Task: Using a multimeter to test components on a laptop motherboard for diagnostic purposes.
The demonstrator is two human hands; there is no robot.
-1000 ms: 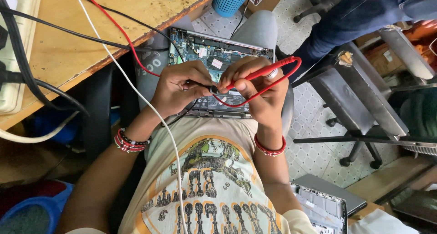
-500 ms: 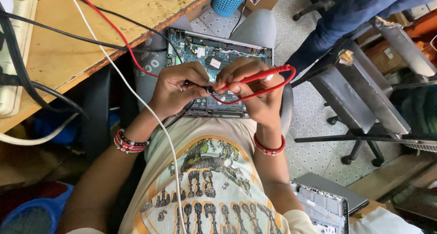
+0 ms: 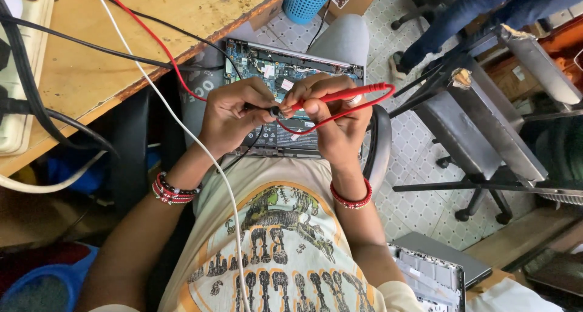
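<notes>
On the far left, a wooden surface (image 3: 109, 57) carried a pale power strip (image 3: 15, 75) and a tangle of black, white and red cables. Beside its edge, a person sat with an opened laptop (image 3: 285, 75) on the lap, its back cover off and the blue circuit board and black battery exposed.

Over that board, the left hand (image 3: 234, 115) was closed in a pinch on a black probe (image 3: 264, 110), its thin black lead trailing down under the palm. Just to the right, nearly touching it, the right hand (image 3: 331, 121) was clamped on a red probe (image 3: 340, 95), held like a pen, with the red lead looping out past the knuckles and back beneath the hand. Both tips met close together above the middle of the laptop; whether they touched the board could not be told. Beaded bracelets circled both wrists.

The probes looked light and stiff, best gripped on the plastic barrel well back from the metal tip, while the leads seemed limp and apt to snag. The bare board appeared fragile, calling for a light touch.

Farther right stood a grey office chair (image 3: 473, 124) on a tiled floor, and another person's blue-trousered legs (image 3: 480, 14).
</notes>
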